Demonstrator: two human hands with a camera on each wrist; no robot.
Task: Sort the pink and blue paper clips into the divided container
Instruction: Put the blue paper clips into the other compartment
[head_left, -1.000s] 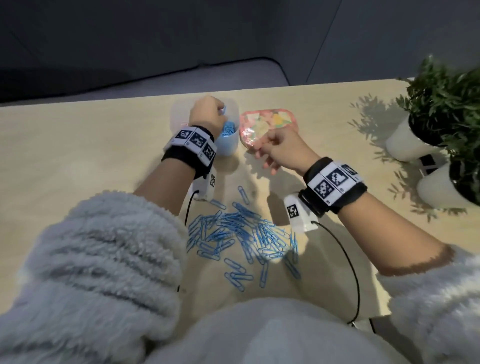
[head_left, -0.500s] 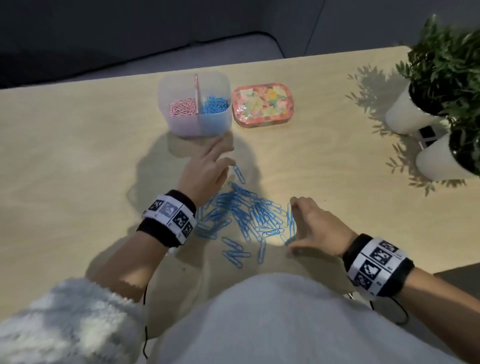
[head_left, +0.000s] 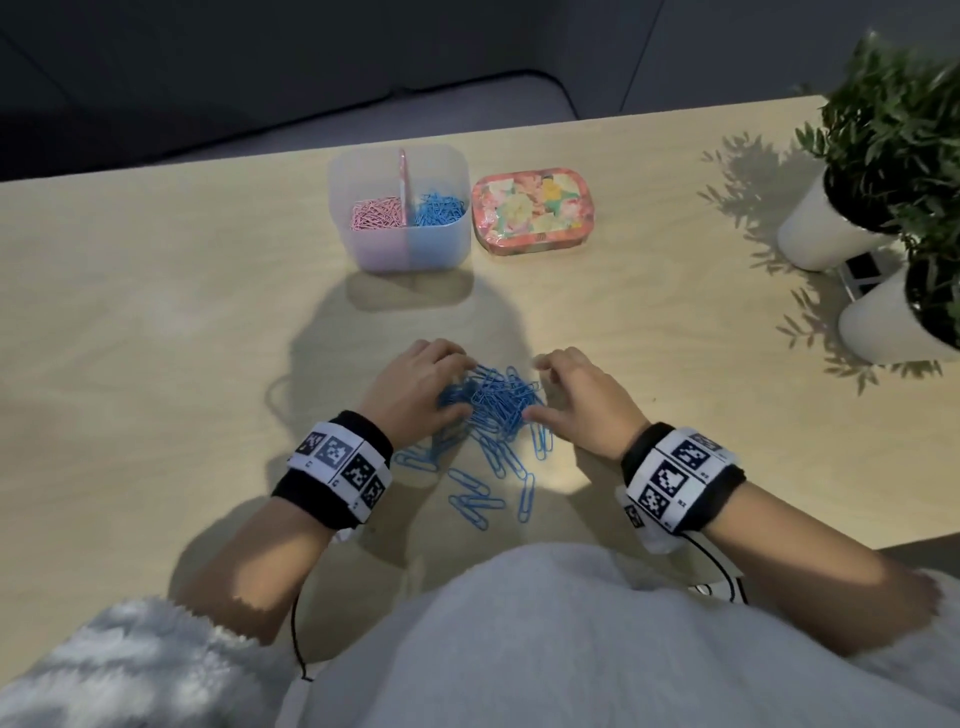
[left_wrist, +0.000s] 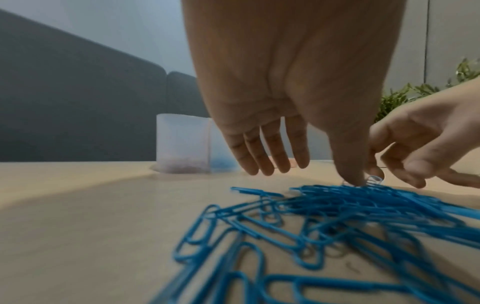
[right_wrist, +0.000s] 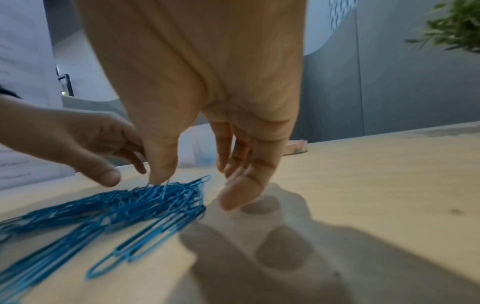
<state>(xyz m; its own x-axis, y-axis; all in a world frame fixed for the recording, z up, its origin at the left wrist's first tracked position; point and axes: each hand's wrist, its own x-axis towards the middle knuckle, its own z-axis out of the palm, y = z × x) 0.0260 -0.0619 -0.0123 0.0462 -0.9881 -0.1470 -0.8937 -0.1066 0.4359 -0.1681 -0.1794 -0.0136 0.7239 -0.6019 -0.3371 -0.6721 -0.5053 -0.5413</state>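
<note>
A heap of blue paper clips (head_left: 493, 405) lies on the wooden table near me, with a few loose ones (head_left: 475, 501) trailing toward my body. My left hand (head_left: 447, 384) touches the heap's left side, fingers straight and pointing down (left_wrist: 306, 172). On the right side my right hand (head_left: 550, 389) does the same, its thumb tip on the clips (right_wrist: 197, 185). Neither hand grips anything. Farther back stands the translucent divided container (head_left: 400, 249), pink clips (head_left: 376, 213) in its left half, blue clips (head_left: 439, 210) in its right half.
A flowered tin (head_left: 530, 208) sits just right of the container. Two white pots with green plants (head_left: 883, 218) stand at the table's right edge. Bare table (head_left: 156, 338) stretches to the left. The table's near edge is under my arms.
Both hands came back from the container and tin to the clips. Since half a second ago they have moved toward each other, and the spread clips are bunched into a tighter heap.
</note>
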